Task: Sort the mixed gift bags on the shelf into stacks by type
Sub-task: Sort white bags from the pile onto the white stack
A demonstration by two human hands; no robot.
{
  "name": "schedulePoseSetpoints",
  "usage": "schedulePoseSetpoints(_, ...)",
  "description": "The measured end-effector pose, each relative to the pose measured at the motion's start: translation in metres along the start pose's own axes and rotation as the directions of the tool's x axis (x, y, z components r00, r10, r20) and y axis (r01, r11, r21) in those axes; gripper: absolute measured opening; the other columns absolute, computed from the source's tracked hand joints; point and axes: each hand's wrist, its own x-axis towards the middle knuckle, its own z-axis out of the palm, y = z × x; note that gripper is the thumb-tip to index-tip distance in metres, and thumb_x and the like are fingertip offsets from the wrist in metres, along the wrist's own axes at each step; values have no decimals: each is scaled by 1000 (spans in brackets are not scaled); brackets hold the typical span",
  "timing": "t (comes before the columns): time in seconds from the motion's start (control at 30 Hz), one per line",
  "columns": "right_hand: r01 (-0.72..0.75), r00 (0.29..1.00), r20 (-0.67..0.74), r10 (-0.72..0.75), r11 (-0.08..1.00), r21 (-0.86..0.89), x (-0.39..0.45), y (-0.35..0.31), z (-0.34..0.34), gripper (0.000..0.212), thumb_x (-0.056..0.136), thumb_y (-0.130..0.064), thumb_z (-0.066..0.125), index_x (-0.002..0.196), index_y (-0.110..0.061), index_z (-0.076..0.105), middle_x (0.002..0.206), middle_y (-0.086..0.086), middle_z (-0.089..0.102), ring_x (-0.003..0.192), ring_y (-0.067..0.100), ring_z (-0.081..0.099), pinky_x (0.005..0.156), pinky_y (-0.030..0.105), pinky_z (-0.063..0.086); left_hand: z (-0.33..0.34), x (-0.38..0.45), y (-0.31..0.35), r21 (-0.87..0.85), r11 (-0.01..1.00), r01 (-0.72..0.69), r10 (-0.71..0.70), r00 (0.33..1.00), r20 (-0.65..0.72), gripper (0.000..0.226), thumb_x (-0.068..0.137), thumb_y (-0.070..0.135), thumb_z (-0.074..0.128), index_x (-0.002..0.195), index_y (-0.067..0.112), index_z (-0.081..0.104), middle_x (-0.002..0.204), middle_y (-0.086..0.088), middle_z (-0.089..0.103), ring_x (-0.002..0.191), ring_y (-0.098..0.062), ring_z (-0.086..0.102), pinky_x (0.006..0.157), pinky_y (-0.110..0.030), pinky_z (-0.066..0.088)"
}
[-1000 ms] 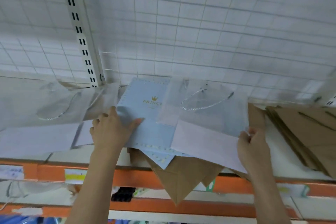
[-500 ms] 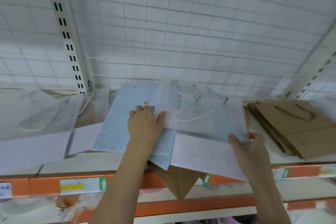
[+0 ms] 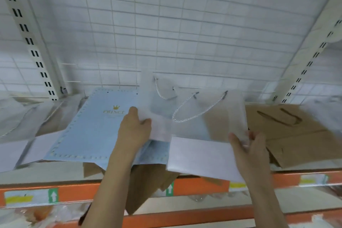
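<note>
A frosted translucent gift bag with a white rope handle lies flat on the shelf's middle. My left hand pinches its left edge. My right hand holds its right lower corner, by the white base flap. Beneath it lies a light blue bag with a gold crown and lettering, and brown paper bags poke out under that over the shelf's front. A second frosted bag sits behind.
A stack of brown paper bags lies at the right. More frosted bags lie at the left. The shelf's orange front rail runs below. A white wire grid and slotted uprights close the back.
My left hand has slid right off the blue bag onto the frosted bag's left edge. My right hand has shifted along the bag's right corner. The view has turned right.
</note>
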Motion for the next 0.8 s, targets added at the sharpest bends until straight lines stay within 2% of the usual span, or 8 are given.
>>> schedulePoseSetpoints(0.2, 105, 994, -34, -103, 993, 52, 59, 48, -81, 26, 87, -23, 62, 97, -12, 41, 76, -15, 48, 73, 17, 46, 59, 28, 29, 57, -63, 65, -222, 961, -164, 104, 960, -260, 49, 95, 3, 39, 140, 19, 30, 117, 0, 46, 76, -14, 53, 61, -17, 50)
schedulePoseSetpoints(0.3, 120, 992, -50, -116, 989, 88, 87, 78, -124, 23, 88, -17, 61, 96, -11, 39, 78, -18, 46, 67, 10, 47, 61, 22, 28, 95, -88, 102, -296, 923, -248, 151, 938, -313, 50, 96, 4, 38, 141, 25, 31, 117, 5, 44, 56, 10, 60, 58, -32, 56)
schedulePoseSetpoints(0.37, 110, 993, -57, -104, 987, 118, 106, 95, -146, 23, 88, -17, 61, 96, -9, 40, 80, -14, 48, 71, 14, 49, 60, 23, 29, 120, -97, 115, -290, 913, -287, 176, 919, -353, 49, 97, 6, 39, 141, 27, 31, 110, 10, 46, 61, 7, 62, 59, -34, 55)
schedulePoseSetpoints(0.43, 106, 993, -59, -99, 985, 136, 123, 110, -163, 26, 87, -20, 62, 98, -5, 44, 80, -6, 52, 78, 16, 50, 56, 21, 32, 142, -105, 125, -253, 919, -303, 195, 906, -376, 48, 97, 9, 41, 139, 30, 33, 107, 15, 47, 76, -2, 62, 64, -23, 52)
schedulePoseSetpoints(0.53, 88, 995, -59, -81, 990, 112, 143, 128, -184, 29, 85, -24, 60, 104, -5, 49, 84, 3, 59, 81, 18, 55, 65, 27, 37, 167, -115, 131, -223, 932, -285, 183, 903, -389, 46, 96, 11, 43, 138, 29, 36, 109, 15, 46, 77, 9, 46, 63, 1, 38)
schedulePoseSetpoints(0.6, 87, 996, -40, -84, 992, 91, 149, 137, -194, 39, 79, -38, 56, 104, -9, 51, 90, 8, 64, 85, 24, 60, 67, 31, 42, 179, -117, 131, -258, 933, -252, 150, 922, -358, 46, 96, 10, 44, 137, 29, 38, 115, 10, 48, 83, 6, 48, 66, -2, 40)
schedulePoseSetpoints(0.7, 76, 997, -27, -74, 991, 111, 153, 147, -203, 29, 84, -27, 60, 104, -8, 50, 92, 5, 62, 87, 25, 57, 69, 30, 39, 193, -114, 132, -308, 919, -247, 155, 943, -295, 46, 94, 6, 44, 132, 33, 43, 113, 9, 56, 98, -7, 58, 77, -34, 55)
schedulePoseSetpoints(0.8, 74, 997, -9, -74, 993, 95, 153, 153, -209, 20, 88, -10, 58, 104, -14, 46, 87, -6, 56, 88, 20, 52, 70, 26, 32, 206, -112, 138, -362, 894, -264, 181, 952, -246, 45, 94, 1, 44, 127, 31, 45, 102, 24, 53, 77, 9, 61, 53, -21, 56)
